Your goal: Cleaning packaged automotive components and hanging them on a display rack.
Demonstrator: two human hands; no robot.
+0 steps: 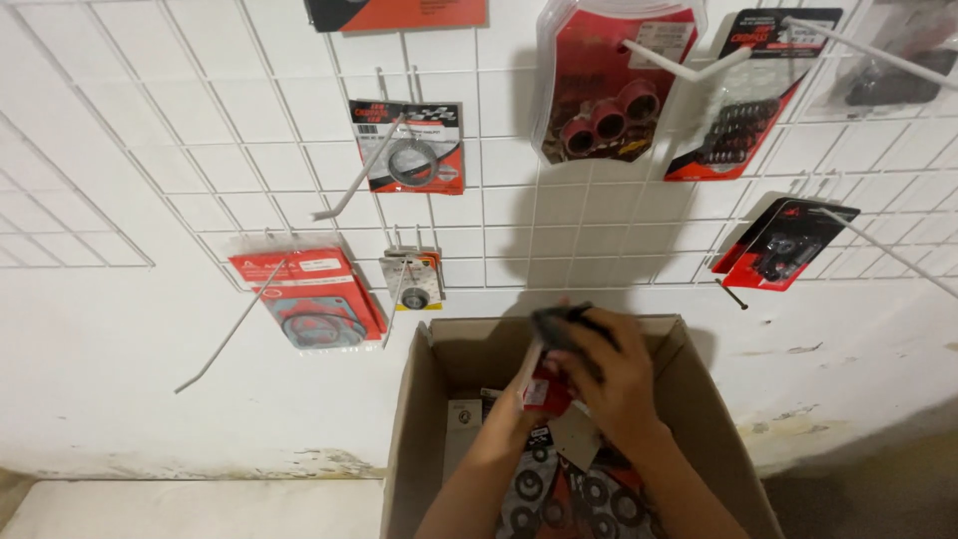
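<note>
Over an open cardboard box (419, 399) both my hands hold a small packaged part (547, 389) with a red and black card. My right hand (611, 374) wraps over the dark top of the package. From below, my left hand (514, 414) grips its lower edge, mostly hidden behind the package. Inside the box lie more packages (574, 499) showing black rings on red and white cards.
A white wire grid (200, 150) covers the wall, with long hooks (354, 180) sticking out. Packaged parts hang on it: a red gasket pack (309, 299), a ring pack (414, 150), a small bearing pack (414, 284), red cup parts (609, 90), black and red packs (783, 245) at right.
</note>
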